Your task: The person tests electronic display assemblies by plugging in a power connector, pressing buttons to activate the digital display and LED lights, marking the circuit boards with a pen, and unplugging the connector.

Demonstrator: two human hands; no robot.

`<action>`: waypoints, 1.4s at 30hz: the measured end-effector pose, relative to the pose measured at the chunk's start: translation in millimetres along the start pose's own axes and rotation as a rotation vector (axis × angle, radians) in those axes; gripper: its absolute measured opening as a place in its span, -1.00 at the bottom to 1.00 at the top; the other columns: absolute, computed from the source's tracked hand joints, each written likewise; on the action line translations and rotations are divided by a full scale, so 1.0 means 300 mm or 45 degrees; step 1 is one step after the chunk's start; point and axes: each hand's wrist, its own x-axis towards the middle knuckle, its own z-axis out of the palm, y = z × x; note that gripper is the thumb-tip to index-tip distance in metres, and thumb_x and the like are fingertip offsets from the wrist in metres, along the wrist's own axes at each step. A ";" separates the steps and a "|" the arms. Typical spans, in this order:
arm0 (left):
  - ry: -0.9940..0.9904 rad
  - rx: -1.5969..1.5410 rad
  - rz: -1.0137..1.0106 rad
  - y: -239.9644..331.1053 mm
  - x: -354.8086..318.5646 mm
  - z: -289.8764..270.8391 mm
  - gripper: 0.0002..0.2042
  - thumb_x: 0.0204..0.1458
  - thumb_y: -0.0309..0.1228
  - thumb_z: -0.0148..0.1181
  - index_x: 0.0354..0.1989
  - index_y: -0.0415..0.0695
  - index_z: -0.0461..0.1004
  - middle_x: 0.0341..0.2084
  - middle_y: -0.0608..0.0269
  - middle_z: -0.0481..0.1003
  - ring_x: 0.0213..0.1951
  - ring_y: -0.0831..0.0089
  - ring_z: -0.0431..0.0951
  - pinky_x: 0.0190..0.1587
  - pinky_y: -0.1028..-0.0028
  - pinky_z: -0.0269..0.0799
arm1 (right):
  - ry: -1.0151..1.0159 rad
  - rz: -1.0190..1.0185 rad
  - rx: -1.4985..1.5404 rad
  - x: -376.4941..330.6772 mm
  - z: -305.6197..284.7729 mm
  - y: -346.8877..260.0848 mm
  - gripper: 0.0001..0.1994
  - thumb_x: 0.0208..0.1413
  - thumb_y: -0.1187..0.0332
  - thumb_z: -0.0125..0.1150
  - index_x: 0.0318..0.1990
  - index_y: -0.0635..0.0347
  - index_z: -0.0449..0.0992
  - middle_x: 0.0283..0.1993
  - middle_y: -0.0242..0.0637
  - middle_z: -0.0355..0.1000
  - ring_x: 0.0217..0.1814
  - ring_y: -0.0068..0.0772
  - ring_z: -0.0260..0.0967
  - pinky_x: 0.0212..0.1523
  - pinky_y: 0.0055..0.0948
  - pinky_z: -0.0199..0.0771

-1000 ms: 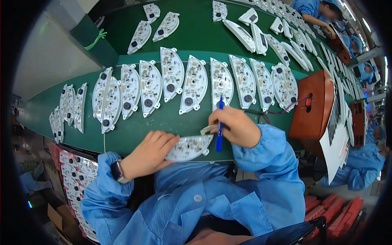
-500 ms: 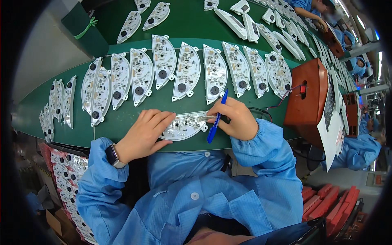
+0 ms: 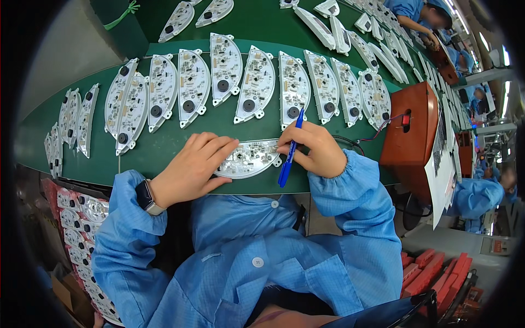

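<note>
A half-moon white circuit board (image 3: pixel 249 159) lies flat on the green table in front of me, its curved side toward me. My left hand (image 3: pixel 194 167) grips its left end, fingers along the far edge and thumb by the near edge. At the other end, my right hand (image 3: pixel 316 148) has thumb and index finger pinched together on the board. A blue marker pen (image 3: pixel 291 150) is held between the fingers of that hand, standing across it. Whether a thin tool also sits in the pinch is hard to make out.
A row of similar half-moon boards (image 3: pixel 255 82) with round black parts stands beyond my hands. To the right is a reddish-brown box (image 3: pixel 407 142) with cables. Boards in pink wrap (image 3: pixel 76 240) lie lower left. A co-worker (image 3: pixel 418 16) sits at the far right.
The view has shifted slightly, so the far boards sit higher in the picture. Both hands stay at the board's ends; the right fingertips are closer over its right end, the marker still held.
</note>
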 end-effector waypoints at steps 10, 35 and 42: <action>-0.023 -0.078 -0.016 -0.015 -0.005 0.010 -0.28 -0.17 -0.32 0.37 0.22 -0.23 0.23 0.09 0.09 0.30 0.04 0.12 0.28 0.11 0.20 0.21 | -0.265 -0.003 0.055 0.062 -0.026 -0.004 -0.84 -0.01 0.48 0.32 -0.35 0.23 0.41 -0.37 -0.21 0.35 -0.35 -0.20 0.36 -0.36 -0.34 0.38; 0.321 -1.288 -0.643 -0.049 -0.011 -0.020 -0.70 0.27 -0.35 -0.09 -0.07 -0.35 0.46 -0.28 0.20 0.55 -0.27 0.53 0.51 -0.14 0.56 0.38 | 0.129 -0.138 0.449 0.078 0.000 -0.005 -0.41 -0.02 0.02 0.37 -0.03 0.38 0.46 -0.12 -0.04 0.52 -0.14 -0.20 0.53 -0.27 -0.44 0.47; 0.237 -1.516 -0.806 -0.059 -0.004 -0.001 -0.66 0.31 -0.30 -0.15 -0.09 -0.34 0.47 -0.29 0.22 0.54 -0.23 0.59 0.49 -0.13 0.57 0.38 | 0.115 -0.425 0.005 0.087 0.067 -0.036 -0.17 -0.33 0.12 0.59 0.11 0.33 0.33 -0.02 0.03 0.47 -0.12 0.00 0.52 -0.20 -0.28 0.54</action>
